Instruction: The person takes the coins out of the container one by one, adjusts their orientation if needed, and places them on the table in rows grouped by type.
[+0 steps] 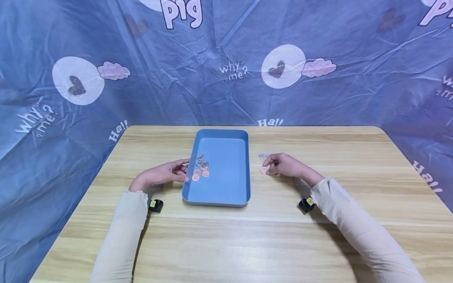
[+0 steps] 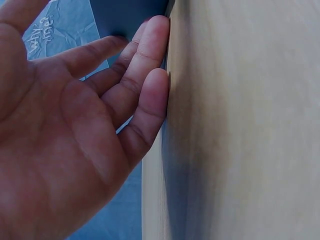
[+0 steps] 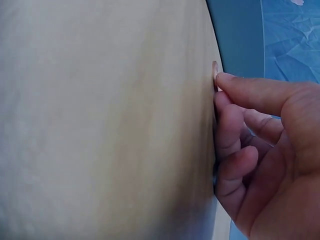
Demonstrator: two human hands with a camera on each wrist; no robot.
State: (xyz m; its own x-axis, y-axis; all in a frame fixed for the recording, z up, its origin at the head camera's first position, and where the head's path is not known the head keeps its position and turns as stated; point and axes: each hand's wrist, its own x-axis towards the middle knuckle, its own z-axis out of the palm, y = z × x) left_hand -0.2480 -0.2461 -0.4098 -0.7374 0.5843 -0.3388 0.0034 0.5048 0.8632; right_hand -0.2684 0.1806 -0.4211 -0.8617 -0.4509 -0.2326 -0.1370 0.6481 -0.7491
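Note:
A blue tray [image 1: 228, 179] sits mid-table with several pink and silvery coins [image 1: 201, 168] near its left wall. My left hand [image 1: 181, 171] rests on the wood just left of the tray, fingers straight and holding nothing. In the left wrist view its fingertips [image 2: 156, 55] lie on the table beside the tray's wall [image 2: 130, 15]. My right hand [image 1: 270, 167] is right of the tray, thumb and curled fingers pinching a pink coin [image 1: 264, 170] on the table. The right wrist view shows that coin [image 3: 215, 75] on edge at the thumb tip. A clear coin [image 1: 262, 155] lies just beyond.
The light wooden table [image 1: 247, 243] has rounded far corners, and a blue printed cloth [image 1: 226, 70] hangs behind and at both sides. Small black wrist cameras [image 1: 155, 205] [image 1: 306, 204] sit under each sleeve.

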